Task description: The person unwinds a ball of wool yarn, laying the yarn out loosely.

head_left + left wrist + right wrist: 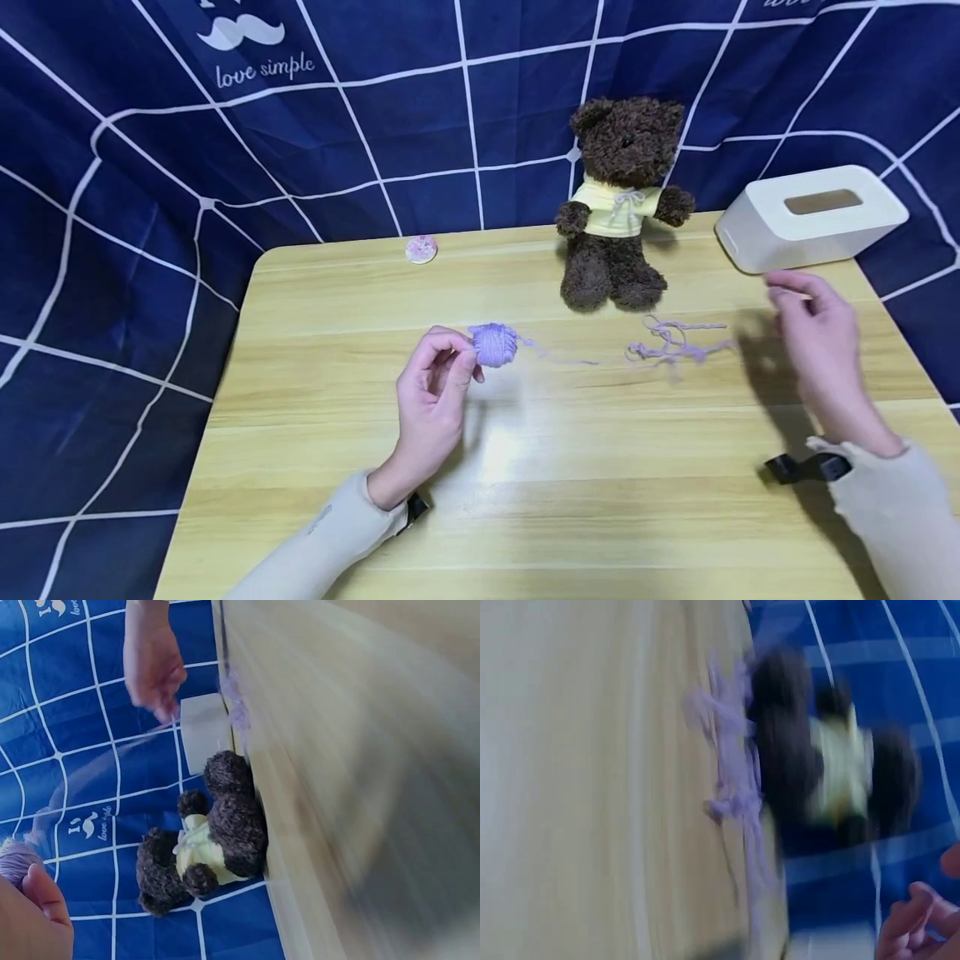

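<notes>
Blue, white-lined cloth [300, 137] hangs behind the wood-grained table [315, 375], on which a brown bear [617, 204] stands upright left of a white box [802, 237]. The right grip [825, 350], near that box, has bent fingers (blur hides whether they pinch a strand), and a lilac tangle [697, 354] lies between it and the left grip [430, 404], which pinches, above the table, a nearly round yarn ball [495, 345] whose thin tail [528, 342] points right, toward the tangle.

So the left hand [431, 396] has its thumb [457, 382] and fingers [433, 343] in a pinch, left forearm [318, 537] slanting in from below. The right hand [823, 346] is well apart and raised, fingers bent thumbward, probably pinching too, but it's kinda blurry there tbh.
</notes>
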Demonstrator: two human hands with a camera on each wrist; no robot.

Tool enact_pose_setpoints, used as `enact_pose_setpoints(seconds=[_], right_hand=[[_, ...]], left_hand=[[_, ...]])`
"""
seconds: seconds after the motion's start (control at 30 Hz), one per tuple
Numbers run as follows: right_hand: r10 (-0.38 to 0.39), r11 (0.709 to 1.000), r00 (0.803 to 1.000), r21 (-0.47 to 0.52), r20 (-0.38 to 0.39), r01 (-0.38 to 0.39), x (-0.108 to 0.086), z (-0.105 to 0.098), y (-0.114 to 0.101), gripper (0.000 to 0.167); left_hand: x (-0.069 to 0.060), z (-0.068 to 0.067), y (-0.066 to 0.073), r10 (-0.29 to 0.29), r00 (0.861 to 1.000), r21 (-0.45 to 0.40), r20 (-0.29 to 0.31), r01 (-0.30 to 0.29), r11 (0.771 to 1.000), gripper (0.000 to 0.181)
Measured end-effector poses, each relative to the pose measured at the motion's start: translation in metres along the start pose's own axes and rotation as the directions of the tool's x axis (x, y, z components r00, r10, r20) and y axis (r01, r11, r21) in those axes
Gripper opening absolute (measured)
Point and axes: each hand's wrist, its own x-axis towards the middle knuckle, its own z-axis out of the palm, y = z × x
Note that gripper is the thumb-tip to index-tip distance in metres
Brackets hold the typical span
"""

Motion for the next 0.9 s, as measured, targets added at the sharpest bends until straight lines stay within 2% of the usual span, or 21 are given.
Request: enact_pose_setpoints(seconds=[0.07, 0.1, 0.13, 0.17, 0.23, 0.3, 0.33, 0.37, 0.4, 0.43, 0.47, 0.5, 0.6, 0.67, 0.73, 0.77, 0.83, 0.87, 0.9], right_hand=[[-0.087, 0.992, 0.992, -0.084, 0.089, 0.094, -0.019, 0.024, -0.008, 0.028], [-0.132, 0.986, 0.979, -0.085, 0.157, 0.147, -0.029, 0.038, -0.014, 0.031], [-0.172, 0.977, 0.957, -0.081, 0.232, 0.196, -0.039, 0.051, -0.022, 0.034], [-0.204, 0.971, 0.928, -0.056, 0.313, 0.232, -0.05, 0.064, -0.031, 0.036], [-0.25, 0.963, 0.852, 0.031, 0.46, 0.267, -0.067, 0.087, -0.046, 0.038], [-0.261, 0.964, 0.771, 0.111, 0.58, 0.243, -0.079, 0.106, -0.058, 0.04], [-0.264, 0.964, 0.74, 0.137, 0.618, 0.229, -0.083, 0.113, -0.062, 0.04], [-0.272, 0.962, 0.717, 0.161, 0.642, 0.221, -0.086, 0.119, -0.063, 0.036], [-0.29, 0.957, 0.703, 0.182, 0.649, 0.226, -0.088, 0.123, -0.064, 0.032], [-0.299, 0.954, 0.7, 0.195, 0.649, 0.228, -0.089, 0.125, -0.064, 0.027], [-0.31, 0.951, 0.701, 0.214, 0.642, 0.224, -0.09, 0.124, -0.064, 0.022], [-0.324, 0.946, 0.712, 0.224, 0.623, 0.234, -0.089, 0.122, -0.064, 0.017], [-0.355, 0.934, 0.785, 0.225, 0.507, 0.277, -0.082, 0.106, -0.063, 0.018], [-0.34, 0.925, 0.847, 0.309, 0.409, 0.222, -0.069, 0.089, -0.06, 0.02], [-0.296, 0.886, 0.91, 0.439, 0.289, 0.149, -0.05, 0.07, -0.053, 0.02], [-0.268, 0.85, 0.934, 0.514, 0.237, 0.113, -0.039, 0.059, -0.048, 0.02], [-0.179, 0.776, 0.973, 0.628, 0.144, 0.05, -0.019, 0.037, -0.035, 0.021], [-0.139, 0.752, 0.985, 0.658, 0.105, 0.036, -0.01, 0.025, -0.027, 0.022], [-0.089, 0.762, 0.994, 0.647, 0.067, 0.025, -0.002, 0.013, -0.02, 0.024]], left_hand=[[0.003, 0.005, -0.002, -0.001, 1.0, -0.012, 0.011, 0.001, 1.0, 0.024], [0.005, 0.007, -0.003, -0.003, 1.0, -0.017, 0.016, 0.004, 1.0, 0.023], [0.007, 0.01, -0.004, -0.006, 1.0, -0.023, 0.021, 0.007, 1.0, 0.023], [0.009, 0.013, -0.004, -0.009, 1.0, -0.028, 0.027, 0.01, 1.0, 0.023], [0.013, 0.019, -0.006, -0.015, 0.999, -0.042, 0.037, 0.017, 0.999, 0.022], [0.016, 0.025, -0.008, -0.027, 0.999, -0.053, 0.045, 0.029, 0.998, 0.021], [0.016, 0.027, -0.008, -0.032, 0.998, -0.058, 0.05, 0.034, 0.998, 0.02], [0.017, 0.029, -0.009, -0.037, 0.998, -0.061, 0.055, 0.04, 0.997, 0.019], [0.017, 0.031, -0.009, -0.041, 0.997, -0.064, 0.06, 0.045, 0.997, 0.017], [0.017, 0.032, -0.01, -0.046, 0.997, -0.066, 0.064, 0.05, 0.997, 0.016], [0.017, 0.033, -0.01, -0.052, 0.996, -0.067, 0.067, 0.056, 0.996, 0.015], [0.017, 0.033, -0.01, -0.054, 0.996, -0.066, 0.069, 0.059, 0.996, 0.014], [0.017, 0.033, -0.011, -0.059, 0.996, -0.061, 0.072, 0.063, 0.996, 0.012], [0.017, 0.032, -0.01, -0.057, 0.996, -0.056, 0.07, 0.061, 0.997, 0.011], [0.016, 0.031, -0.01, -0.048, 0.997, -0.051, 0.068, 0.052, 0.997, 0.011], [0.016, 0.03, -0.01, -0.042, 0.997, -0.049, 0.065, 0.045, 0.998, 0.012], [0.014, 0.028, -0.01, -0.029, 0.998, -0.045, 0.062, 0.031, 0.998, 0.013], [0.014, 0.027, -0.01, -0.024, 0.998, -0.043, 0.063, 0.026, 0.999, 0.014], [0.013, 0.026, -0.01, -0.02, 0.998, -0.039, 0.064, 0.023, 0.999, 0.015]])
